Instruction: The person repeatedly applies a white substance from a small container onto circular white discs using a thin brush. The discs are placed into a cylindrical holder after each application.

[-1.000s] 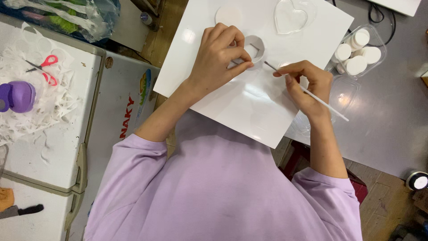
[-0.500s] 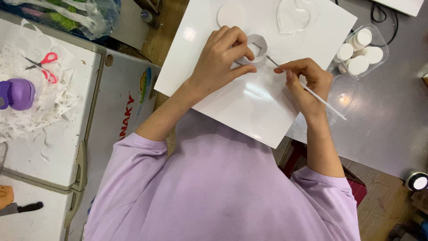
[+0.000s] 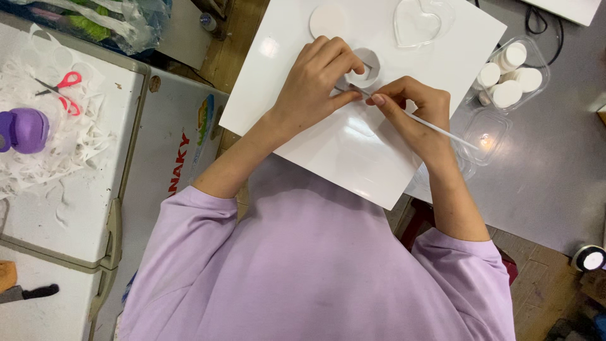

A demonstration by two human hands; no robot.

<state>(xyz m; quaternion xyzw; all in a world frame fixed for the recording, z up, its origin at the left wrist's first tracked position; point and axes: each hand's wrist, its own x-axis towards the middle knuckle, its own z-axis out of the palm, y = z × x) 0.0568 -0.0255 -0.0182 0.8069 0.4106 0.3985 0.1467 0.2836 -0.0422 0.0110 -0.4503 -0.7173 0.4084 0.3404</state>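
Our left hand (image 3: 315,88) pinches the white ring (image 3: 365,68) flat against the board (image 3: 353,158), fingers closed on its rim so it cannot slide. Our right hand (image 3: 413,110) grips the thin stick (image 3: 435,128) like a pen (tip at the ring's edge), steadied on the board.

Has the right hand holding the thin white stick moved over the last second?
Yes. The right hand with the white stick moved left along the white board, closer to the left hand.
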